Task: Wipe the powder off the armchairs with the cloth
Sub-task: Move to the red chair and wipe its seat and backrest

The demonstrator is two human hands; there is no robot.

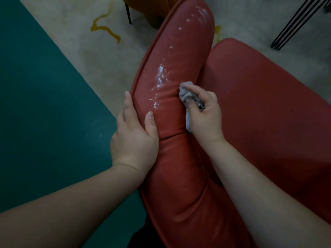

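Head view recorded your right hand (pixel 206 113) pinching the grey cloth (pixel 190 97) on the red armchair (pixel 179 158), your left hand (pixel 134 138) clasping its powder-streaked (pixel 160 77) armrest.

L grip (pixel 134 133) clasping, R grip (pixel 206 113) pinching.

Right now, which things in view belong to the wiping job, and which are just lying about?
Part of the job:
red armchair, its armrest
white powder along the armrest
grey cloth, bunched in the right hand
left hand, gripping the armrest

Just lying about:
orange chair
black wire legs
teal rug
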